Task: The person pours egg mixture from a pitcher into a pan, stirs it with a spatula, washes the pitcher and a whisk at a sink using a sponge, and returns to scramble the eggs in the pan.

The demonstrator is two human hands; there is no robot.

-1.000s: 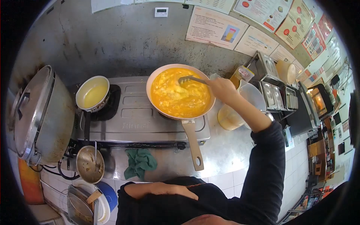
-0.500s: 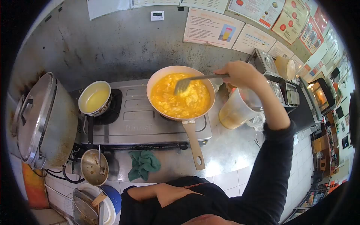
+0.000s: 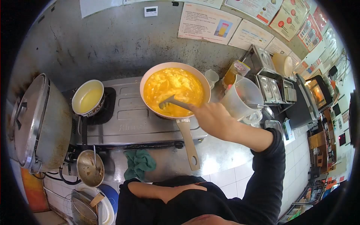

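My right hand [image 3: 212,116] is closed round the handle of a grey spatula [image 3: 176,102]. The spatula's head dips into loose yellow beaten egg [image 3: 174,84], near the front edge of a beige frying pan [image 3: 144,98]. Paler, set curds show among the liquid, mostly toward the back. Nobody is gripping the pan's handle [image 3: 188,144], which points toward me over the counter edge. Low in the view, my left hand [image 3: 186,188] rests across the front of my black top; its fingers cannot be made out.
On the stove [image 3: 125,122], a small pot [image 3: 88,98] of yellowish liquid sits left of the pan. A large lidded pot [image 3: 48,120] stands far left. Right of the pan is a clear plastic jug [image 3: 243,98]. A green cloth [image 3: 138,164] and a bowl with a fork [image 3: 90,168] lie in front.
My right hand has swung left and toward me, bringing the spatula from the pan's middle to its front side. The egg surface has shifted, and the view has turned slightly.
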